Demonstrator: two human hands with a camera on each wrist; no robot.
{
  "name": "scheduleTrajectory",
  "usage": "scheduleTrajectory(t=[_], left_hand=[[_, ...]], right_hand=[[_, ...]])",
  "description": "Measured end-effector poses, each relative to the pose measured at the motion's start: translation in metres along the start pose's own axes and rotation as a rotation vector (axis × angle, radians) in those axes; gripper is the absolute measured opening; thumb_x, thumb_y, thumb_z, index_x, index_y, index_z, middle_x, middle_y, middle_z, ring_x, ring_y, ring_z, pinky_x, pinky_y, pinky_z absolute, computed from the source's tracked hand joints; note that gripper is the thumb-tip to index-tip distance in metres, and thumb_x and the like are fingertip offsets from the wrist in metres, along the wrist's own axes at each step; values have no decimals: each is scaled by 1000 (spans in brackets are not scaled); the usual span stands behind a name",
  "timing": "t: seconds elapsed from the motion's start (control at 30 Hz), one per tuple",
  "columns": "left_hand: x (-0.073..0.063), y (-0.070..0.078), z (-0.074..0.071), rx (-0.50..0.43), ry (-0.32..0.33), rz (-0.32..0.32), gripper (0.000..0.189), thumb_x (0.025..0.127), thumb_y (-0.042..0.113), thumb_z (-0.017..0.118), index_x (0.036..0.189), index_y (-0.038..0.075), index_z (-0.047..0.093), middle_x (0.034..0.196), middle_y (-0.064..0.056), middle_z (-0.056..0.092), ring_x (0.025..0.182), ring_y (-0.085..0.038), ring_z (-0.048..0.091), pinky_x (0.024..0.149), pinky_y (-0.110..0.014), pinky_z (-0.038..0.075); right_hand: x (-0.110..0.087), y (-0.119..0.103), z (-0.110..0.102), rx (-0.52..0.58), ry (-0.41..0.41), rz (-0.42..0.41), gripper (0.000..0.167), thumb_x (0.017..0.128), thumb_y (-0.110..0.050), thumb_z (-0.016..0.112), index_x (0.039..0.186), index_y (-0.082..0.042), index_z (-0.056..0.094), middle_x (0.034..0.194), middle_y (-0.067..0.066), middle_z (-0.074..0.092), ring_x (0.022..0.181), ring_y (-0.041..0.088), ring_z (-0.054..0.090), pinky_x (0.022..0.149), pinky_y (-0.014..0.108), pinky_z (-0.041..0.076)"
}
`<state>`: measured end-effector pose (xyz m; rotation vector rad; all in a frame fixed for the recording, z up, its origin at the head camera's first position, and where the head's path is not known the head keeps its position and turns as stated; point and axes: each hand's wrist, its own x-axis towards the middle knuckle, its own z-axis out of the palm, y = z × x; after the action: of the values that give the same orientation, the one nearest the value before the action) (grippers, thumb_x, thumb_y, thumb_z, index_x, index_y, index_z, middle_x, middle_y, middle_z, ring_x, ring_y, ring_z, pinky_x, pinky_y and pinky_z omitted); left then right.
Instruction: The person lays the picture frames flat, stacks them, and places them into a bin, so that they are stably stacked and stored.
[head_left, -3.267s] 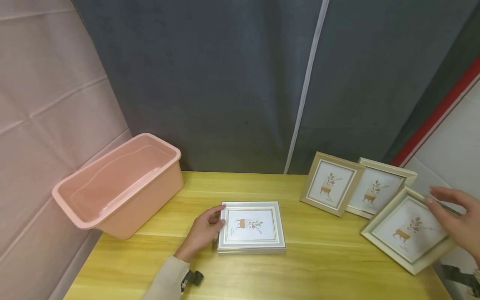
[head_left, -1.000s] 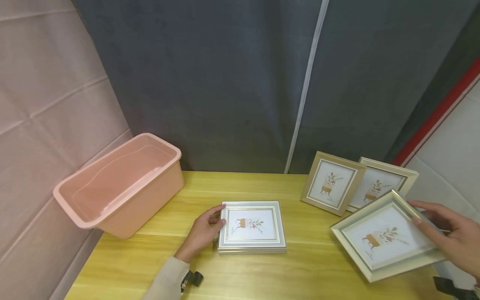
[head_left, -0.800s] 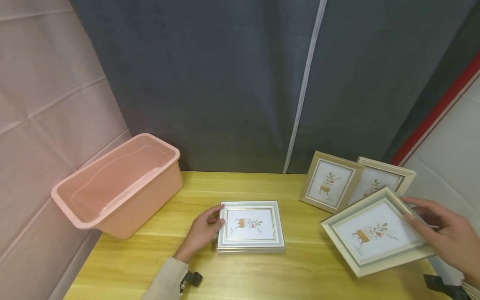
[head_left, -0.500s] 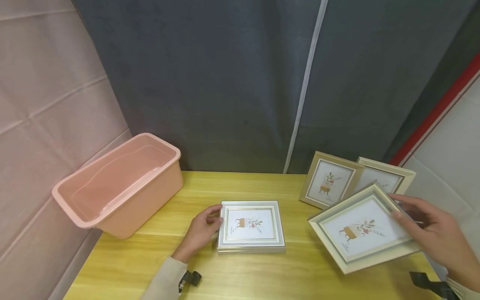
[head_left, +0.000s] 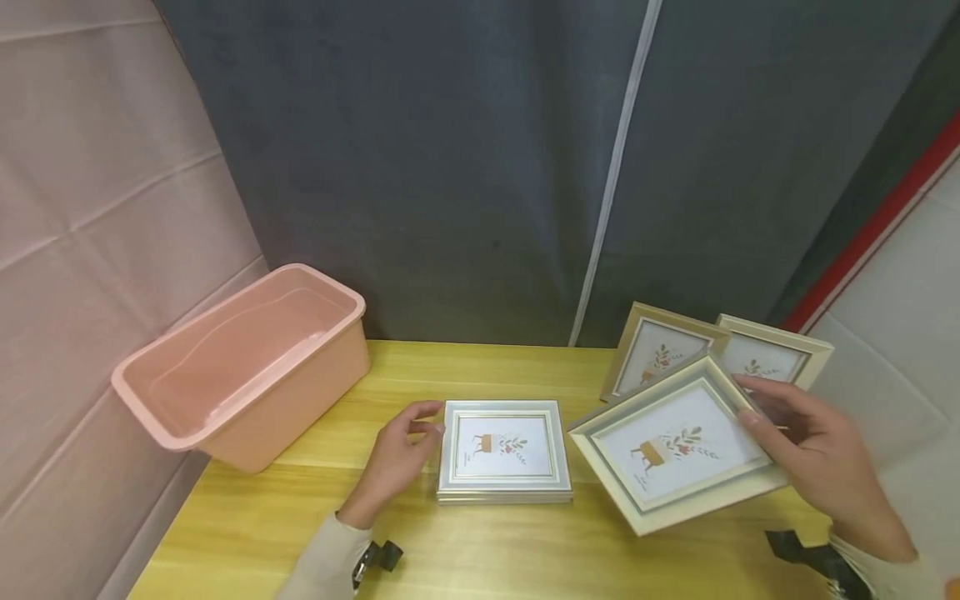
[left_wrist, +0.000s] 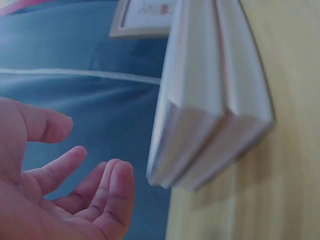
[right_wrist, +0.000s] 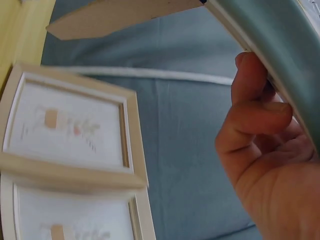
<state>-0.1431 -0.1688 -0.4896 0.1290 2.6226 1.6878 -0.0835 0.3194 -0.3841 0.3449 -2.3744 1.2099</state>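
Tilted up off the table, a cream picture frame (head_left: 678,450) is gripped along its right edge by my right hand (head_left: 821,458), thumb on the front and fingers behind. In the right wrist view its brown stand leg (right_wrist: 125,20) sticks out from the back. My left hand (head_left: 397,450) is just left of a stack of silver-white picture frames (head_left: 502,450) lying flat. The left wrist view has its bent, loose fingers (left_wrist: 117,200) apart from the stack, whose side shows two frames. The held frame overlaps the lower part of a standing tan frame (head_left: 652,346) in the head view.
Another cream frame (head_left: 813,342) stands behind the tan one at the back right. A pink plastic tub (head_left: 292,375) sits at the left on the yellow wood-look table (head_left: 480,558). A dark grey curtain (head_left: 412,167) hangs behind.
My right hand has lifted the cream frame from the right side and carried it left toward the stack. The left hand, earlier at the stack's left edge, has drawn slightly away.
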Motion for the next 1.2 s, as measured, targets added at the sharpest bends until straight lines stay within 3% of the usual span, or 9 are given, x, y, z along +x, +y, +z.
scheduleTrajectory(t=[0.13, 0.3, 0.57, 0.7, 0.83, 0.97, 1.07, 1.2], left_hand=[[-1, 17, 4, -51, -31, 51, 35, 103, 21, 71, 138, 18, 67, 141, -6, 68, 118, -23, 68, 91, -31, 60], [0, 42, 14, -125, -116, 100, 37, 103, 22, 70, 140, 20, 64, 140, 1, 67, 117, -20, 67, 91, -29, 56], [2, 72, 28, -228, -246, 221, 42, 104, 21, 69, 144, 13, 60, 143, -6, 64, 125, -29, 63, 95, -28, 57], [3, 75, 33, -262, -341, 304, 50, 105, 22, 67, 150, 9, 53, 151, -6, 58, 136, -31, 57, 107, -36, 55], [5, 72, 34, -272, -466, 379, 59, 107, 30, 61, 159, 9, 42, 163, -7, 47, 152, -29, 43, 125, -54, 37], [6, 68, 36, -306, -575, 389, 62, 110, 36, 54, 162, 9, 35, 167, -13, 40, 157, -33, 36, 128, -64, 23], [6, 63, 38, -337, -621, 362, 64, 110, 37, 53, 163, 8, 33, 164, -19, 42, 153, -38, 41, 126, -59, 31], [7, 57, 39, -340, -634, 317, 65, 109, 41, 55, 163, 10, 35, 159, -19, 48, 144, -36, 49, 114, -41, 48]], right_hand=[[4, -5, 13, 14, -13, -5, 46, 90, 15, 71, 134, 1, 69, 106, -25, 74, 75, -2, 71, 59, 16, 56], [11, -10, 29, 49, -39, -55, 44, 91, 15, 70, 133, 1, 70, 107, -22, 74, 76, 0, 72, 61, 16, 57], [17, -15, 53, 185, -127, -117, 43, 93, 18, 64, 133, 5, 67, 104, -16, 76, 74, 6, 74, 58, 23, 59], [18, -16, 65, 291, -185, -111, 43, 95, 17, 61, 136, 5, 64, 105, -12, 77, 73, 11, 76, 56, 27, 60], [17, -18, 79, 362, -221, -94, 43, 96, 16, 61, 137, 2, 65, 110, -9, 77, 72, 13, 76, 54, 30, 60], [13, -20, 92, 418, -257, -99, 43, 97, 16, 60, 137, 1, 66, 113, -8, 76, 75, 14, 75, 55, 32, 61], [12, -22, 101, 428, -274, -95, 43, 97, 15, 60, 137, 0, 66, 115, -9, 76, 76, 13, 75, 55, 33, 61], [11, -24, 108, 395, -262, -86, 40, 98, 12, 62, 136, -1, 67, 113, -10, 75, 76, 13, 75, 55, 33, 61]])
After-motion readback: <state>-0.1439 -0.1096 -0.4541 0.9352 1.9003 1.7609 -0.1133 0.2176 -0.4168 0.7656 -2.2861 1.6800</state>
